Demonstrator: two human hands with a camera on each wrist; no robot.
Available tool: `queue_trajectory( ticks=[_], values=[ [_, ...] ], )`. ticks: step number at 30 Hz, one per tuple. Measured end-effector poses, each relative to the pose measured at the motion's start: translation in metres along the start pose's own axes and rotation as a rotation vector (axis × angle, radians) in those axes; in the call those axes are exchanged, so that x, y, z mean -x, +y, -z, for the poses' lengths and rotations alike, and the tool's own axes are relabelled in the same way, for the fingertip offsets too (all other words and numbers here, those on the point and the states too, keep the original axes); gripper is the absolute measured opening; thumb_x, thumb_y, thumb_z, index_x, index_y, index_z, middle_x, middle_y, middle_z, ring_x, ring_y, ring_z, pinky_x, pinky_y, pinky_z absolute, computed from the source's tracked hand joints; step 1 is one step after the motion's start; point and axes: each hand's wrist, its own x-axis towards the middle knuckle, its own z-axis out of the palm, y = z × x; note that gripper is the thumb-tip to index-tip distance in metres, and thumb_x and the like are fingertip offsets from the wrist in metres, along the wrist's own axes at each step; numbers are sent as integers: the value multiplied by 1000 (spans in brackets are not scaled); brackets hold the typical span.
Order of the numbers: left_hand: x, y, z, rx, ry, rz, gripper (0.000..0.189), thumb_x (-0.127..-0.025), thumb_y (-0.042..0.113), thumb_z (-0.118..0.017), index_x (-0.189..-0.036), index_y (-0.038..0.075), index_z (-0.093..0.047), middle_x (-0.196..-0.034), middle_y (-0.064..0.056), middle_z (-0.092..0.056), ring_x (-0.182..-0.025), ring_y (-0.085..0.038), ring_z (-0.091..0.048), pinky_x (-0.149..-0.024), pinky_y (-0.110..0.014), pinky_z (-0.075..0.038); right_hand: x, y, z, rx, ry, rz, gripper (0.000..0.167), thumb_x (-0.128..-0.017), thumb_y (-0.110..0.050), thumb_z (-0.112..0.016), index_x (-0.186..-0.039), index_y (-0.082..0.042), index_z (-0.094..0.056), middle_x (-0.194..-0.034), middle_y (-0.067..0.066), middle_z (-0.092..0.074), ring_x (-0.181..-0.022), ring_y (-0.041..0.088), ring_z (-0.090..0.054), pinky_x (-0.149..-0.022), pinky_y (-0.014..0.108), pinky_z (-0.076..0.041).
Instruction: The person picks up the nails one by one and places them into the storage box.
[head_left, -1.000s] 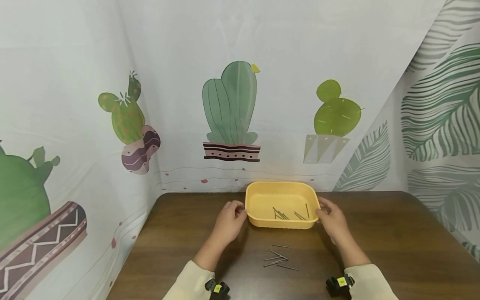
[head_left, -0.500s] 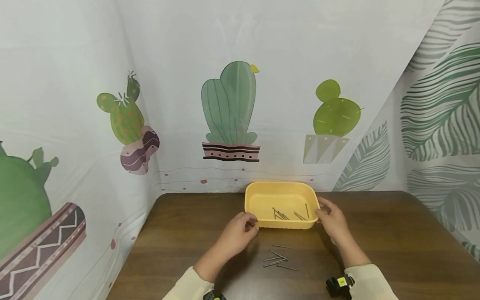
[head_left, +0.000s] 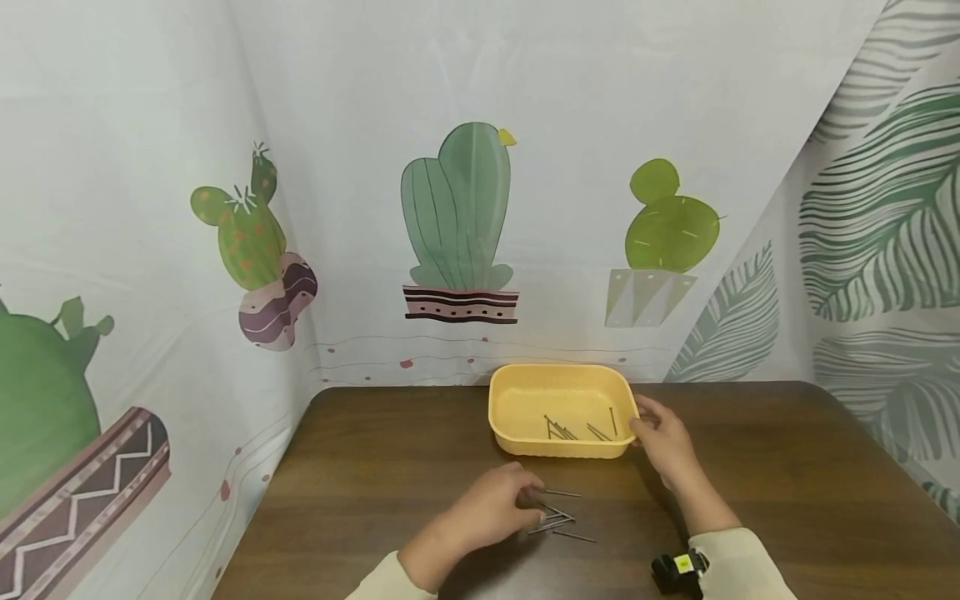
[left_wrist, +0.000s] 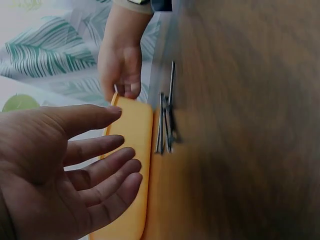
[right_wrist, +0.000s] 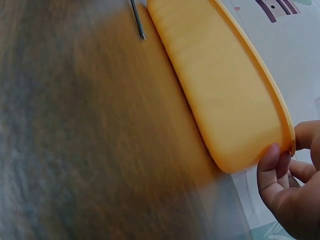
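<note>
Lying near the relaxed left fingers, nails sit before a yellow tray the right fingers pinch.

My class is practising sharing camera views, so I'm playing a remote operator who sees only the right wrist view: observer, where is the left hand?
Observer: The left hand is beside the loose nails on the table, on the person's side of the yellow tray.
Operator: I see the yellow tray only from outside. What is in it?
Observer: More nails lie inside.
Operator: Is the left hand holding anything?
Observer: The left wrist view shows no nail between its fingers.
</note>
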Motion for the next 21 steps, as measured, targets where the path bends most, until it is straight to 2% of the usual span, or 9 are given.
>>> queue_trajectory(
  ticks=[5, 7, 9, 12, 14, 16, 19, 20, 21],
  values=[
    [3, 9, -5, -68, -43, -16, 36, -82, 29, -84, -113, 14, -73, -92, 10, -65, -81, 3, -56, -75, -16, -49, -1, 1, -1, 4, -4, -13, 56, -102, -11, -53, -154, 3, -35, -140, 26, -47, -100, 17, -63, -78, 24, -59],
    [3, 11, -7, -79, -63, -9, 36, -81, 29, -85, -112, 14, -73, -90, 10, -67, -81, 3, -57, -89, -21, -52, -1, 3, -1, 3, -11, -20, 57, -103, -12, -53, -154, 3, -35, -140, 25, -45, -100, 15, -63, -79, 24, -59],
    [4, 12, -9, -84, -81, 0, 35, -81, 29, -85, -111, 14, -74, -87, 11, -68, -80, 4, -57, -101, -27, -51, -1, 4, 0, -2, -18, -20, 57, -103, -12, -53, -154, 2, -35, -139, 24, -44, -100, 14, -63, -79, 24, -59],
    [4, 12, -12, -102, -99, -5, 34, -82, 29, -84, -111, 15, -74, -84, 13, -68, -85, 2, -60, -111, -32, -46, -2, 4, 0, -4, -17, -12, 56, -103, -12, -52, -154, 2, -36, -138, 24, -46, -102, 17, -63, -79, 23, -59],
    [5, 12, -14, -122, -102, -3, 34, -82, 30, -84, -111, 16, -74, -82, 14, -66, -87, 0, -59, -98, -25, -51, -2, 3, 0, -3, -13, -5, 55, -102, -11, -52, -154, 2, -36, -137, 24, -47, -103, 21, -63, -79, 24, -59],
    [5, 12, -16, -153, -102, 0, 33, -82, 32, -84, -110, 17, -75, -80, 15, -65, -100, -5, -63, -95, -25, -52, -2, 3, 1, -3, -11, -2, 55, -102, -12, -52, -154, 1, -37, -137, 24, -48, -103, 22, -63, -80, 24, -59],
    [4, 12, -19, -174, -106, 9, 32, -82, 30, -84, -109, 17, -75, -79, 14, -64, -100, -7, -63, -88, -23, -52, -2, 3, 1, -9, -8, -1, 55, -102, -12, -53, -153, 2, -37, -137, 23, -48, -101, 19, -64, -80, 25, -59],
    [4, 11, -19, -188, -103, 8, 31, -82, 30, -84, -108, 18, -75, -78, 14, -64, -106, -9, -64, -92, -24, -52, -1, 3, 1, -11, -9, -1, 55, -102, -12, -53, -153, 2, -37, -137, 23, -47, -101, 18, -63, -80, 24, -59],
    [4, 11, -20, -198, -99, 5, 29, -82, 29, -84, -107, 18, -75, -79, 14, -64, -105, -8, -64, -92, -24, -52, -1, 2, 1, -15, -9, -3, 55, -102, -12, -53, -153, 2, -37, -137, 23, -46, -100, 16, -63, -79, 24, -59]
  ],
)
